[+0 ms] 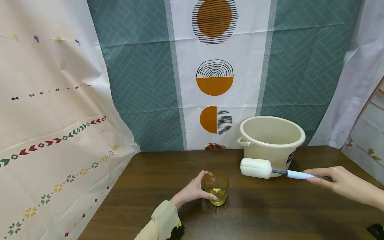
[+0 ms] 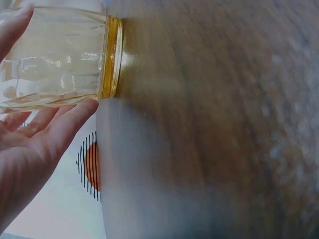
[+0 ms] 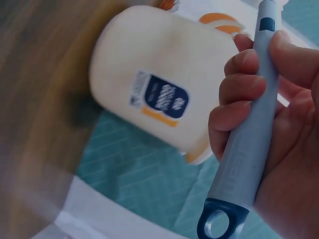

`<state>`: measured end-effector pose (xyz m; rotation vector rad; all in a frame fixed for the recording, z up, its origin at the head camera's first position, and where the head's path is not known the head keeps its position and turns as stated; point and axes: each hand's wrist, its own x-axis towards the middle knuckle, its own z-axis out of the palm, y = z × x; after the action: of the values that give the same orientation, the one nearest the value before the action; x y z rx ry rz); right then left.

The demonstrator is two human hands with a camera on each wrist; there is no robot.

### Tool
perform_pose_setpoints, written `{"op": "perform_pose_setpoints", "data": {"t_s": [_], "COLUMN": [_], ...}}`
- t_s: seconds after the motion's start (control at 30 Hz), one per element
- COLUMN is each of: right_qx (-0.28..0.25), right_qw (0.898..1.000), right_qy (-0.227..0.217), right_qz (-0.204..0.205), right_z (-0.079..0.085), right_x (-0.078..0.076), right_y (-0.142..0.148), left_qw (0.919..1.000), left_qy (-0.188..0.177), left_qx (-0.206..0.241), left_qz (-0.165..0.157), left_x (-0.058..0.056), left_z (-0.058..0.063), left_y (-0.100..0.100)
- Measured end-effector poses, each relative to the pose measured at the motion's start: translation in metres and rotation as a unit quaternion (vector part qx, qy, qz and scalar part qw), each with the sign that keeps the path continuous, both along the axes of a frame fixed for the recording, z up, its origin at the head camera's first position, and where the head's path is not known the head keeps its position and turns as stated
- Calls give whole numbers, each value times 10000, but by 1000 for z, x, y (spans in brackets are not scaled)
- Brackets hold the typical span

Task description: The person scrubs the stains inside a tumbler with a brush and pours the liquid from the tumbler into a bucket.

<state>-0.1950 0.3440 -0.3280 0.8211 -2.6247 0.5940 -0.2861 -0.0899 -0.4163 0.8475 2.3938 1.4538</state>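
Observation:
Fingers and thumb of my left hand (image 1: 193,190) curve round a yellow-tinted clear glass (image 1: 221,183), which is upright at the middle of the wooden table. The left wrist view has the glass (image 2: 60,59) side-on, its thick amber base close to the wood; whether it touches cannot be told. On the right, my right hand (image 1: 345,183) grips the pale blue handle of a sponge bottle brush (image 1: 256,168). Its white sponge head points left, in front of the bucket and apart from the glass. The handle (image 3: 246,144), with a dark blue hanging loop, fills my palm in the right wrist view.
A cream bucket (image 1: 270,151) stands at the back right of the brown table (image 1: 156,170), its label (image 3: 167,99) facing right. Patterned curtains (image 1: 144,83) hang behind the table, and a white embroidered cloth (image 1: 60,150) drapes along the left.

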Motion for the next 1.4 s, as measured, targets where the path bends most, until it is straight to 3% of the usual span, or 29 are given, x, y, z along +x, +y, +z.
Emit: {"op": "perform_pose_setpoints", "data": {"t_s": [0.37, 0.57, 0.8, 1.27, 1.4], "right_qx": [-424, -577, -794, -835, -655], "right_qw": [9956, 9850, 9725, 9603, 9692], "right_qy": [-609, -1459, -1966, -2464, -2133], "right_qz": [576, 717, 962, 1005, 1043], "right_z": [-38, -56, -72, -84, -87], "right_x": [1, 0, -4, -10, -11], "right_y": [26, 32, 34, 25, 24], "left_qw": [10000, 10000, 9999, 9999, 9999], "left_qy": [-8, 36, 26, 68, 33], "left_qx": [19, 36, 51, 74, 70], "left_qz": [-12, -27, -89, -123, -136], "left_x": [0, 0, 2, -1, -1], "left_z": [0, 0, 0, 0, -1], "left_y": [1, -1, -2, -2, -1]}}
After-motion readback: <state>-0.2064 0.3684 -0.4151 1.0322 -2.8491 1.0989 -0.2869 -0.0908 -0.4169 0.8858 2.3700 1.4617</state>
